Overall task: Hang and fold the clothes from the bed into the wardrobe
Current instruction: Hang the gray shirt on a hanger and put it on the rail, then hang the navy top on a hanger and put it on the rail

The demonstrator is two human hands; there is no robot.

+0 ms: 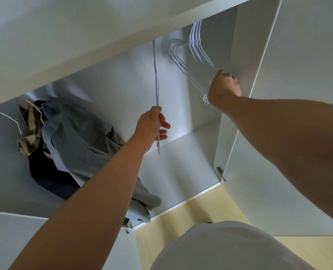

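I look into an open white wardrobe (191, 152). My left hand (152, 127) grips a single white wire hanger (155, 75), seen edge-on and hanging from above. My right hand (223, 87) holds the lower corner of a bunch of several white wire hangers (196, 53) at the right side of the wardrobe. On the left hang a grey shirt (80, 143), a dark navy garment (44, 176) and a beige garment (28, 133). The rail is hidden behind the wardrobe's top panel.
The right wardrobe door (298, 94) stands open next to my right arm, with a metal hinge (220, 173) at its lower edge. Another hinge (127, 229) sits at the lower left. Light wooden floor (191, 215) lies below.
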